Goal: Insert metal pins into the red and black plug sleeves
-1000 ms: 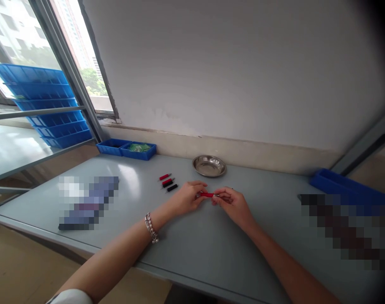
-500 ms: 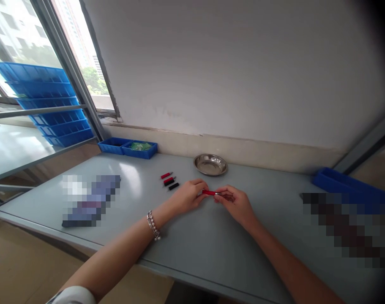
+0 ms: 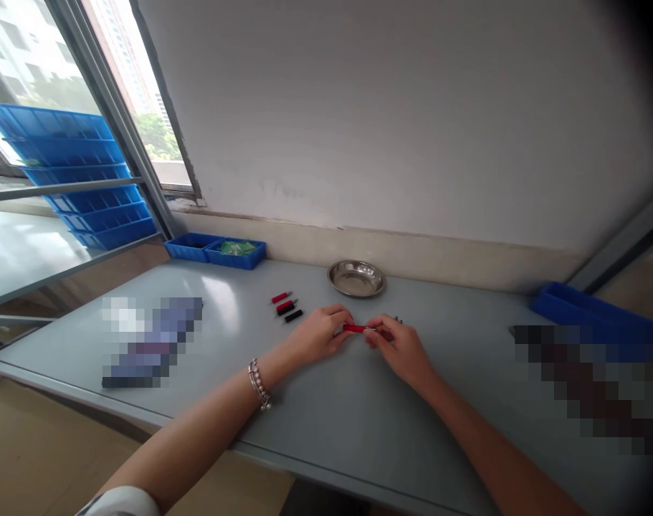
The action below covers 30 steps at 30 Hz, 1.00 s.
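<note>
- Grey workbench [image 3: 337,423] under both forearms; a steel dish [image 3: 356,279] sits just beyond the hands.
- Left hand [image 3: 318,335] and right hand [image 3: 401,351] are nearly closed, pinching a red-sleeved metal-tipped pin [image 3: 354,328] between them.
- Three more red and black pins [image 3: 286,307] lie loose, beyond and left of the left hand.

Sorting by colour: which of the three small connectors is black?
The black connector at the row's near end; the middle connector and far connector show red.

The red plug [image 3: 353,328] is of smooth plastic, with a shiny metal tip [image 3: 371,328]. The dish [image 3: 356,279] is polished steel, the bins [image 3: 234,256] are matt blue plastic, and the table [image 3: 337,401] looks smooth.
</note>
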Each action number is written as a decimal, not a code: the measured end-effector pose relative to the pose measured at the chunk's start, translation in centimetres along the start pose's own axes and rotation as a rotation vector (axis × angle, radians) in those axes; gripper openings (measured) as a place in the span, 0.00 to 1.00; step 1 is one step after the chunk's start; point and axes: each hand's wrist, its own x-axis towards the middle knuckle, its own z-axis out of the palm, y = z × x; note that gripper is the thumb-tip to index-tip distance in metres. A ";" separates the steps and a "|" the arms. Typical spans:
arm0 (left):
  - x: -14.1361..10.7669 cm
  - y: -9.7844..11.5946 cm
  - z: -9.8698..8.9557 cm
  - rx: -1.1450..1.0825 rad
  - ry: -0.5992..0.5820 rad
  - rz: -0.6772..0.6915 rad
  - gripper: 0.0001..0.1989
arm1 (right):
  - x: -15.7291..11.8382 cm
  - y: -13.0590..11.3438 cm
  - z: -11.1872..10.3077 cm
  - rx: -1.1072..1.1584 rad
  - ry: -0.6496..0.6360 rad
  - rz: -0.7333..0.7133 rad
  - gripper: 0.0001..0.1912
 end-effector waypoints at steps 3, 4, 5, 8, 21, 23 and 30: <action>0.0 0.1 0.0 0.011 -0.001 -0.001 0.06 | 0.0 -0.1 -0.2 -0.075 -0.016 -0.027 0.08; 0.0 0.2 0.0 0.013 0.000 -0.001 0.06 | 0.0 -0.2 -0.2 -0.090 -0.016 -0.035 0.08; 0.0 0.2 0.0 0.013 0.002 -0.001 0.06 | 0.0 -0.2 -0.2 -0.095 -0.015 -0.041 0.07; 0.0 0.2 0.0 0.005 -0.001 -0.003 0.06 | 0.0 -0.2 -0.3 -0.063 -0.013 -0.043 0.07; 0.3 0.2 -0.9 -0.107 -0.085 -0.009 0.09 | -0.1 -0.2 -0.5 -0.026 0.052 -0.126 0.05; 0.4 0.2 -1.0 -0.119 -0.082 -0.016 0.09 | -0.1 -0.4 -0.6 -0.035 0.056 -0.127 0.05; 0.3 0.4 -0.8 -0.123 -0.027 -0.028 0.08 | -0.2 -0.4 -0.5 0.003 0.030 -0.060 0.09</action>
